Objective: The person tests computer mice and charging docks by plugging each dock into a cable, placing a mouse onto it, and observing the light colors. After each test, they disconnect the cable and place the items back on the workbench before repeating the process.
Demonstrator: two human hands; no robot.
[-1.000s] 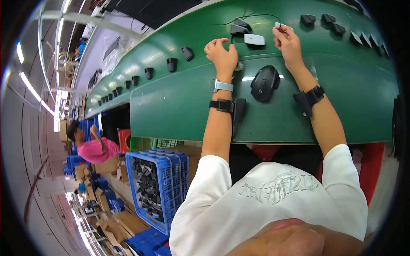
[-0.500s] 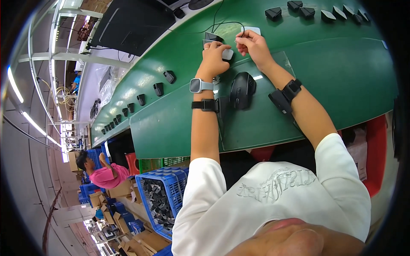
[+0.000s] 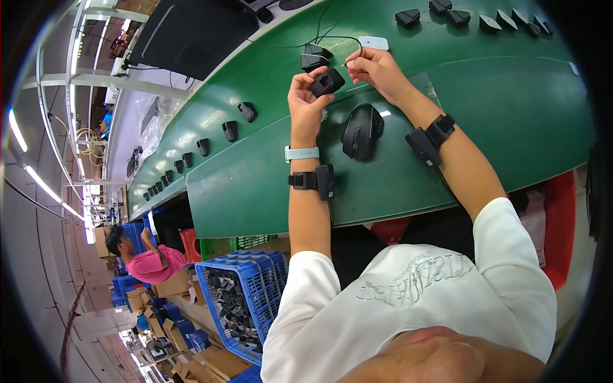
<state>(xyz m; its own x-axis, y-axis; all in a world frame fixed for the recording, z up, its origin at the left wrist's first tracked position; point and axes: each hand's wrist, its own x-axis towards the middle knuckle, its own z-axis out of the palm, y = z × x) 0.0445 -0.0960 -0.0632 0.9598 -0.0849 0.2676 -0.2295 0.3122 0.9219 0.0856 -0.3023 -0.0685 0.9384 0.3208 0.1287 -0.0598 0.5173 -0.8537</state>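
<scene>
My left hand [image 3: 305, 105] grips a small black plastic block [image 3: 328, 83] between thumb and fingers, palm turned inward, with one face that has an opening showing. To its right my right hand [image 3: 377, 71] pinches the end of a thin black cable [image 3: 361, 46]. A small metal plug tip [image 3: 345, 64] pokes from those fingers toward the block, apart from it. Just beyond my left hand stands another black angular block [image 3: 314, 57]. A black computer mouse [image 3: 363, 132] lies between my forearms on a clear sheet [image 3: 399, 185].
A flat white device [image 3: 373, 43] sits behind my right hand. Black blocks line the left edge, including one block [image 3: 247, 112]; several more pieces [image 3: 458, 18] stand far right. A blue crate [image 3: 246, 268] of black parts stands at lower left, beyond it a person in pink [image 3: 156, 262].
My left hand has lifted and turned, bringing the black block up into view. The right hand stays near the same spot, its plug tip now visible.
</scene>
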